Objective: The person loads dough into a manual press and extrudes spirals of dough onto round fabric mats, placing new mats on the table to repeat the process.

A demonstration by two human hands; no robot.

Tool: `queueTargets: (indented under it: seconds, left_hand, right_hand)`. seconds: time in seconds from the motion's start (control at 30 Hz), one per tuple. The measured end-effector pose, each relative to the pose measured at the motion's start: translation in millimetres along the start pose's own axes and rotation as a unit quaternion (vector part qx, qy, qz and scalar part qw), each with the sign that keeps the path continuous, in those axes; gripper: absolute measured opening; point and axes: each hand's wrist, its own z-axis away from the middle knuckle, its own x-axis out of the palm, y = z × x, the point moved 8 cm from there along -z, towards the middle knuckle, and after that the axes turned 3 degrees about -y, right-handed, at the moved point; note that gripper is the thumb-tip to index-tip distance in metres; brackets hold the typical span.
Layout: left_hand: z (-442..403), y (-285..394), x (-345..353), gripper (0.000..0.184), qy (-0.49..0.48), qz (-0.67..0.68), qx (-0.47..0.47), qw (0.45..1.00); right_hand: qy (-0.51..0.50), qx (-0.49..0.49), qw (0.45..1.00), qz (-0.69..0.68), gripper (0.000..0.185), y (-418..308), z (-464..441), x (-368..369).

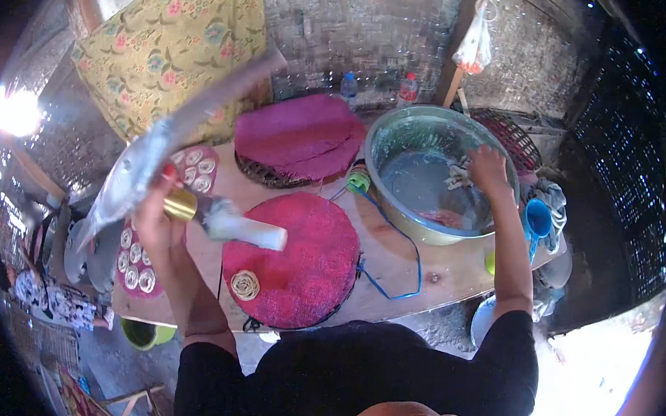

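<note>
My left hand (156, 218) is raised over the left side of the table, fingers wrapped round a gold-coloured cylinder (179, 204). The cylinder belongs to a tool with a white tube end (257, 233) and a long plastic-wrapped pipe (219, 87); its exact kind is unclear. Below the tube lies a round pink mat (298, 260) bearing one pale coiled dough rosette (245, 284). My right hand (488, 167) reaches into a large basin (403, 224), its fingers closed on a lump of pale dough (459, 176).
Several rosettes sit on pink mats (141, 284) at the left. Behind are stacked pink cloths (297, 136) and two bottles (407, 89). A blue cord (395, 297) trails across the table (394, 275). A blue cup (537, 219) stands right of the basin.
</note>
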Motion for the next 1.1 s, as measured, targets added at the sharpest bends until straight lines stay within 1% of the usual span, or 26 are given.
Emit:
queueTargets:
  seconds: [0.03, 0.07, 0.1, 0.13, 0.17, 0.23, 0.27, 0.33, 0.37, 0.4, 0.43, 0.47, 0.5, 0.53, 0.57, 0.63, 0.7, 0.73, 0.8, 0.83, 0.9, 0.93, 1.0, 1.03, 1.07, 1.1]
  left_hand:
    - [-1, 8, 31, 0.022, -0.065, 0.139, -0.034, 0.988]
    - [0, -6, 12, 0.014, 0.03, 0.156, -0.05, 0.986]
    - [8, -17, 14, 0.01, 0.115, 0.18, -0.084, 0.973]
    - [7, -34, 27, 0.01, 0.096, 0.232, -0.142, 0.957]
    - [10, -53, 46, 0.012, 0.026, 0.314, -0.176, 0.933]
    - [26, -83, 74, 0.016, -0.013, 0.391, -0.21, 0.896]
    - [36, -110, 73, 0.016, -0.006, 0.42, -0.241, 0.875]
    - [59, -150, 46, 0.012, 0.069, 0.312, -0.286, 0.903]
    - [66, -164, 15, 0.017, 0.069, 0.206, -0.246, 0.945]
    - [70, -166, -13, 0.023, 0.07, 0.096, -0.204, 0.972]
    - [79, -158, -30, 0.023, 0.082, 0.091, -0.195, 0.973]
    - [84, -132, -44, 0.029, 0.058, -0.183, -0.107, 0.976]
    - [91, -109, -45, 0.035, 0.028, -0.444, -0.017, 0.895]
    - [98, -103, -52, 0.035, 0.034, -0.45, -0.018, 0.892]
    - [105, -105, -46, 0.036, -0.027, -0.423, -0.037, 0.905]
    - [122, -110, -23, 0.037, -0.152, -0.356, -0.076, 0.919]
    - [137, -109, 8, 0.038, -0.275, -0.276, -0.108, 0.915]
    - [134, -95, 24, 0.045, -0.267, -0.269, -0.092, 0.921]
    - [139, -99, 21, 0.04, -0.305, -0.378, -0.103, 0.868]
    - [137, -91, 22, 0.04, -0.301, -0.377, -0.104, 0.87]
    - [139, -85, 25, 0.038, -0.345, -0.369, -0.245, 0.828]
    - [138, -77, 26, 0.038, -0.341, -0.368, -0.247, 0.829]
    - [142, -71, 31, 0.037, -0.405, -0.453, -0.233, 0.759]
    - [148, -74, 33, 0.041, -0.416, -0.403, -0.32, 0.75]
    - [160, -89, 26, 0.041, -0.414, -0.4, -0.323, 0.751]
    - [174, -107, 21, 0.042, -0.397, -0.347, -0.277, 0.803]
  right_hand:
    - [0.038, -0.118, 0.976, -0.178, 0.039, -36, 9, -23]
    - [0.067, -0.228, 0.906, -0.35, 0.044, -69, 25, -46]
    - [-0.053, -0.288, 0.811, -0.507, 0.049, -113, 46, -60]
    - [-0.171, -0.332, 0.676, -0.635, 0.054, -159, 72, -74]
    - [-0.277, -0.367, 0.513, -0.725, 0.058, -203, 90, -50]
    - [-0.394, -0.191, 0.205, -0.875, 0.076, -261, 139, -31]
    - [-0.43, -0.08, 0.19, -0.879, 0.087, -280, 165, -43]
    - [-0.524, -0.29, -0.128, -0.791, 0.089, -318, 183, -56]
    - [-0.536, -0.293, -0.129, -0.781, 0.089, -320, 187, -36]
    - [-0.474, -0.113, -0.06, -0.871, 0.085, -315, 168, 15]
    - [-0.427, -0.083, 0.02, -0.9, 0.08, -296, 164, -4]
    - [-0.382, -0.049, 0.108, -0.917, 0.077, -276, 161, -24]
    - [-0.305, -0.095, 0.223, -0.921, 0.073, -255, 144, -27]
    - [-0.271, -0.095, 0.25, -0.925, 0.075, -244, 136, -35]
    - [-0.261, -0.184, 0.284, -0.904, 0.079, -244, 131, -56]
    - [-0.088, -0.246, 0.434, -0.862, 0.093, -235, 137, -110]
    - [-0.012, -0.305, 0.506, -0.807, 0.099, -240, 145, -141]
    - [0.009, -0.362, 0.526, -0.77, 0.1, -247, 151, -152]
    - [0.027, -0.42, 0.542, -0.728, 0.103, -256, 158, -160]
    - [0.043, -0.465, 0.575, -0.672, 0.103, -259, 162, -162]
    - [0.046, -0.496, 0.597, -0.629, 0.1, -268, 169, -168]
    - [0.048, -0.511, 0.607, -0.607, 0.098, -273, 172, -170]
    - [0.036, -0.548, 0.624, -0.555, 0.098, -285, 178, -169]
    - [0.044, -0.563, 0.638, -0.524, 0.098, -291, 181, -169]
    - [0.053, -0.578, 0.649, -0.492, 0.098, -297, 184, -169]
    - [0.045, -0.587, 0.645, -0.487, 0.098, -304, 191, -169]
